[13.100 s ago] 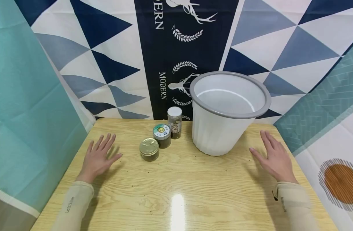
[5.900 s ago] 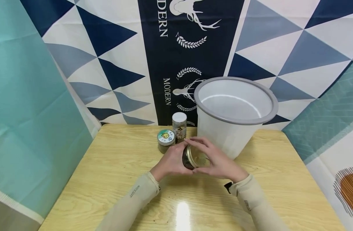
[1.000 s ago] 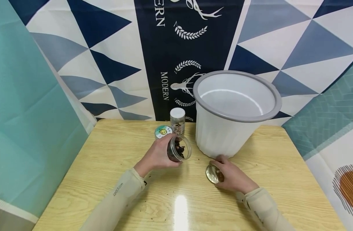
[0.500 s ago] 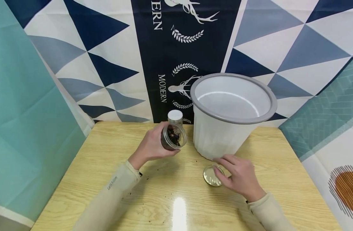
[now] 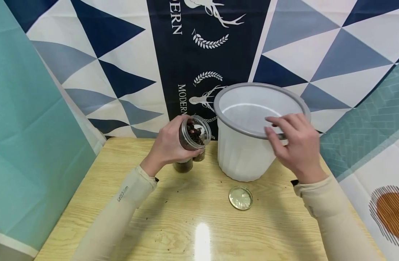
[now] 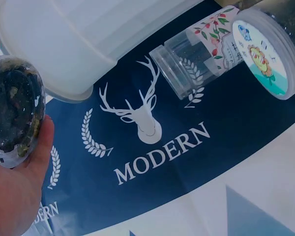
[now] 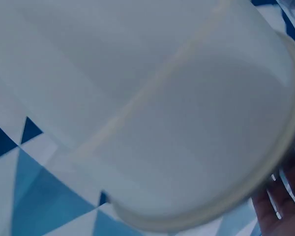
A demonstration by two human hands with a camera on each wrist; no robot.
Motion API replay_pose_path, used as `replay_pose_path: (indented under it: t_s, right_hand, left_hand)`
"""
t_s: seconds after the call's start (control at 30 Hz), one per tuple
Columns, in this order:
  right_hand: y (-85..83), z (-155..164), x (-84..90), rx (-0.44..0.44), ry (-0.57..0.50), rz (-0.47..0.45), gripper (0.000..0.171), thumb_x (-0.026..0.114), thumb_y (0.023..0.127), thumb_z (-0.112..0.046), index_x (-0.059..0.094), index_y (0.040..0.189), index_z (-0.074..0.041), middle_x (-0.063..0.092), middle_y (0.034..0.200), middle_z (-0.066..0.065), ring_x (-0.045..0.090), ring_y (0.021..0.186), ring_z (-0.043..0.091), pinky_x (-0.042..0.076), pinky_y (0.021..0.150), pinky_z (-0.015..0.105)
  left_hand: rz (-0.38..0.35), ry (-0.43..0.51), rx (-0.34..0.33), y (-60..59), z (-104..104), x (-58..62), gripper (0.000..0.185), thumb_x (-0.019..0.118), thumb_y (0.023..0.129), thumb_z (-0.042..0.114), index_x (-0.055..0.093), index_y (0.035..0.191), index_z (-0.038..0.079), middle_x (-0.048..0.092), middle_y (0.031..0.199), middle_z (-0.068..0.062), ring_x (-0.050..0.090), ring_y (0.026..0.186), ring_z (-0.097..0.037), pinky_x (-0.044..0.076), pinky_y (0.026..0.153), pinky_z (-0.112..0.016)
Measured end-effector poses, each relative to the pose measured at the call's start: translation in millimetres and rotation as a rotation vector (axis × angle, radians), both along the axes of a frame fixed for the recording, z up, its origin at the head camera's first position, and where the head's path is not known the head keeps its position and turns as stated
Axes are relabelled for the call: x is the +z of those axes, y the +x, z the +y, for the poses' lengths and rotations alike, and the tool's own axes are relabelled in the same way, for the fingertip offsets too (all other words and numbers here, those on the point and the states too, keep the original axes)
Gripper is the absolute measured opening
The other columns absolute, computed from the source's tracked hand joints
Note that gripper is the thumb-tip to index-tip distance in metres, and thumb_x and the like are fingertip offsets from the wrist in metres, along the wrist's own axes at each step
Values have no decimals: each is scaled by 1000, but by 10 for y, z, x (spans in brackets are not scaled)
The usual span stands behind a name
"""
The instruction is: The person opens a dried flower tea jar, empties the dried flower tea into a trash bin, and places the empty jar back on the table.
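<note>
My left hand (image 5: 171,141) grips an open clear jar (image 5: 185,140) of dark dried pieces, raised above the table and tilted with its mouth toward the bucket. In the left wrist view, the jar's dark base (image 6: 14,110) shows against the thumb. A white bucket (image 5: 240,156) with a grey rim stands to the right. Over its front right rim hovers my right hand (image 5: 297,145), fingers loosely bent and holding nothing. On the table in front of the bucket lies the jar's gold lid (image 5: 240,198).
Partly hidden under my left hand stand two more jars: a squat jar (image 5: 183,166) with a green-and-white lid and a taller jar (image 5: 199,156) with a floral label. Dark crumbs dot the wooden table (image 5: 173,232). A patterned cloth (image 5: 127,72) hangs behind.
My right hand has let go of the gold lid on the table and risen to the bucket's rim. My left hand has lifted the open jar higher.
</note>
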State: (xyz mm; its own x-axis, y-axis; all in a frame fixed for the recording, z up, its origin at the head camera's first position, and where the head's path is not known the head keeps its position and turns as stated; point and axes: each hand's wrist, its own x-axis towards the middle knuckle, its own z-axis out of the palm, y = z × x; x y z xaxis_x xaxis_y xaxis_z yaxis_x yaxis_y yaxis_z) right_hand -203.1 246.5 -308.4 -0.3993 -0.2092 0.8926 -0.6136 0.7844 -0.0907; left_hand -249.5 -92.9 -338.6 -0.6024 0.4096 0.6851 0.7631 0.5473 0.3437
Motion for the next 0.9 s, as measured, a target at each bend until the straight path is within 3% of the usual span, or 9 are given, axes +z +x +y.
replay_pose_path:
  t_s: [0.1, 0.2, 0.33, 0.5, 0.7, 0.9]
  right_hand:
    - [-118, -83, -69, -40, 130, -2, 43, 52, 103, -38, 79, 94, -5, 71, 82, 12, 64, 74, 33, 48, 57, 44]
    - [-197, -144, -131, -69, 171, 53, 47, 51, 104, -35, 75, 76, -6, 68, 70, 10, 62, 60, 29, 43, 45, 41]
    - [-254, -163, -176, -94, 189, 112, 55, 48, 104, -33, 54, 53, -12, 49, 50, 3, 45, 40, 20, 25, 38, 31]
    - [-318, -148, -193, -111, 196, 153, 56, 44, 102, -26, 34, 47, -18, 32, 42, -3, 27, 34, 12, 13, 38, 27]
    - [-354, -139, -177, -113, 190, 168, 54, 43, 98, -20, 30, 46, -17, 30, 40, -2, 24, 33, 12, 13, 37, 28]
    - [-355, -132, -167, -58, 212, 149, 52, 43, 98, -19, 34, 46, -17, 34, 41, -3, 29, 34, 12, 17, 36, 28]
  left_hand:
    - [9, -2, 15, -21, -1, 26, 93, 94, 63, 43, 54, 133, -3, 65, 124, -14, 67, 112, -28, 58, 100, -44]
    - [14, -4, 9, -48, 16, 39, 93, 95, 63, 42, 54, 134, -3, 65, 125, -15, 67, 113, -28, 58, 101, -43]
    - [27, -17, -11, -94, 69, 67, 91, 93, 65, 43, 55, 134, -2, 65, 126, -14, 66, 114, -26, 57, 103, -41]
    - [47, -13, -24, -178, 163, 195, 90, 92, 67, 43, 54, 136, -1, 65, 128, -12, 65, 118, -25, 55, 105, -39]
    - [41, -69, -7, -285, 318, 516, 87, 90, 72, 43, 53, 139, 2, 64, 133, -11, 63, 122, -24, 53, 109, -36]
    - [125, -207, 0, -329, 503, 988, 87, 87, 74, 43, 53, 141, 0, 64, 133, -12, 62, 121, -24, 52, 109, -34]
